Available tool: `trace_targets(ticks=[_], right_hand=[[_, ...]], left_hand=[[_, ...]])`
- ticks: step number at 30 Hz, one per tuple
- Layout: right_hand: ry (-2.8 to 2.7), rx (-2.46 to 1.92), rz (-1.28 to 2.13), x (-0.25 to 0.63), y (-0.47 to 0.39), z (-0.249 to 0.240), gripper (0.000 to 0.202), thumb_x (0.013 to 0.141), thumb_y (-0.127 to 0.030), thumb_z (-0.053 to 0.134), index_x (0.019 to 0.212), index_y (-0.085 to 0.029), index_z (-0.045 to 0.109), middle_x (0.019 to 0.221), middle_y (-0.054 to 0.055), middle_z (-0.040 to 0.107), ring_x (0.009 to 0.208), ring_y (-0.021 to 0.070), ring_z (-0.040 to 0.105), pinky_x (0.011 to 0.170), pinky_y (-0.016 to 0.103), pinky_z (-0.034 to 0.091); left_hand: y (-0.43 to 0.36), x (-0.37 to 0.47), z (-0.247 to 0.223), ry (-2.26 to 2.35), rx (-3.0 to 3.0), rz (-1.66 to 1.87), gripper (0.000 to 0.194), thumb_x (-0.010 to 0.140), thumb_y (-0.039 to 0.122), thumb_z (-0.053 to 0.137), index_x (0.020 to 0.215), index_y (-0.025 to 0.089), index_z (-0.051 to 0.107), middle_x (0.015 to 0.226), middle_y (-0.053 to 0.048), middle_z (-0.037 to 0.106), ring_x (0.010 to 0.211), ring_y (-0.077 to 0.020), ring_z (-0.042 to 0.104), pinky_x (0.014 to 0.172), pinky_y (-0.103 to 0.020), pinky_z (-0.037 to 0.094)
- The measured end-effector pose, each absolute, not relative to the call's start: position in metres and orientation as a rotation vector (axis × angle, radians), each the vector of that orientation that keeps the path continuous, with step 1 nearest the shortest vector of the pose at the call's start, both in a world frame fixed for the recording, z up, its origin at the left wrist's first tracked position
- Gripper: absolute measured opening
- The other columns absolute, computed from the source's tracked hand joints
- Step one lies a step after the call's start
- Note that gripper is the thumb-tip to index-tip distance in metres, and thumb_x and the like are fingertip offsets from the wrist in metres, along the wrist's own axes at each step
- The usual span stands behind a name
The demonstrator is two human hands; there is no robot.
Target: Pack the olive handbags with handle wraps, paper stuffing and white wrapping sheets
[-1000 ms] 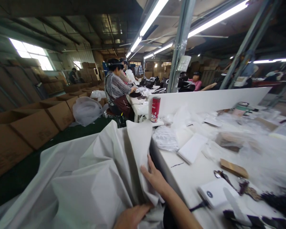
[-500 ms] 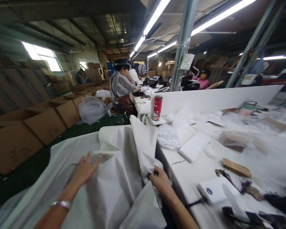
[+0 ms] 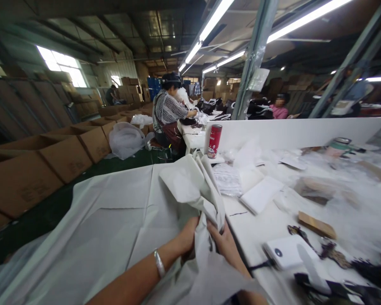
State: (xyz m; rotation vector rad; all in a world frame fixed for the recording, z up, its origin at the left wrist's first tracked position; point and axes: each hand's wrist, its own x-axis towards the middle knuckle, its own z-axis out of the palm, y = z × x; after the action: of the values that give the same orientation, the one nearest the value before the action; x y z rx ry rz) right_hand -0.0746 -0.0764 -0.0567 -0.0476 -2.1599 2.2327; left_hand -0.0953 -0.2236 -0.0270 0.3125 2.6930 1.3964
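Note:
A large grey-white sheet [image 3: 111,224], creased and bunched at its right side, spreads from the lower left up to the table's edge. My left hand [image 3: 189,233], with a silver bracelet on the wrist, is closed on the gathered folds, its fingertips hidden in them. Close beside it on the right, my right hand [image 3: 224,241] grips the same bunch, part of its fingers covered by the material. Folds stand up beyond both hands, and a loose flap hangs over my right forearm.
The white table [image 3: 238,228] to the right carries a red can [image 3: 214,141], a white box [image 3: 262,195], a white device [image 3: 290,250], a brown block [image 3: 316,225] and clear plastic bags. Open cartons [image 3: 65,156] line the left. A person [image 3: 169,110] sits ahead at the table.
My left hand, which lay spread on the sheet, has moved right and closed on the folds beside my right hand. The sheet's right part is now gathered together; its left part lies flatter.

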Motion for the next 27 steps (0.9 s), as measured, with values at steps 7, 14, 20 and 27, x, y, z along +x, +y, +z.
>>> trace_targets(ticks=[7, 14, 20, 27], right_hand=[[-2.077, -0.237, 2.187, -0.069, -0.029, -0.047, 0.07, 0.082, -0.056, 0.068, 0.14, -0.018, 0.057, 0.137, 0.012, 0.064, 0.135, 0.0346, 0.051, 0.116, 0.047, 0.036], [-2.045, -0.322, 2.17, -0.064, -0.018, -0.046, 0.074, 0.077, -0.06, 0.071, 0.137, -0.018, 0.06, 0.138, 0.013, 0.064, 0.134, 0.0351, 0.052, 0.116, 0.048, 0.036], [-2.094, -0.304, 2.177, -0.064, -0.016, -0.05, 0.077, 0.076, -0.062, 0.071, 0.139, -0.02, 0.058, 0.138, 0.012, 0.063, 0.133, 0.0353, 0.053, 0.115, 0.046, 0.038], [-1.981, -0.252, 2.25, -0.06, -0.018, -0.039, 0.077, 0.077, -0.06, 0.072, 0.14, -0.018, 0.057, 0.141, 0.012, 0.061, 0.134, 0.0347, 0.052, 0.117, 0.048, 0.036]], left_hand=[[-0.342, -0.103, -0.013, 3.068, -0.147, 1.147, 0.037, 0.094, 0.032, 0.05, 0.122, 0.014, 0.067, 0.129, -0.015, 0.069, 0.113, -0.0269, 0.066, 0.104, -0.046, 0.048], [-0.399, -0.114, -0.038, 2.993, -0.443, 0.999, 0.028, 0.094, 0.038, 0.06, 0.105, 0.015, 0.07, 0.106, -0.009, 0.076, 0.1, -0.0233, 0.071, 0.095, -0.043, 0.052], [-0.371, -0.125, -0.044, 2.929, -0.411, 1.075, 0.038, 0.084, 0.047, 0.065, 0.107, 0.016, 0.068, 0.099, -0.008, 0.076, 0.093, -0.0246, 0.071, 0.09, -0.038, 0.052], [-0.366, -0.116, -0.027, 2.682, -0.302, 1.394, 0.052, 0.076, 0.068, 0.06, 0.086, 0.018, 0.068, 0.083, -0.004, 0.074, 0.085, -0.0257, 0.071, 0.071, -0.031, 0.055]])
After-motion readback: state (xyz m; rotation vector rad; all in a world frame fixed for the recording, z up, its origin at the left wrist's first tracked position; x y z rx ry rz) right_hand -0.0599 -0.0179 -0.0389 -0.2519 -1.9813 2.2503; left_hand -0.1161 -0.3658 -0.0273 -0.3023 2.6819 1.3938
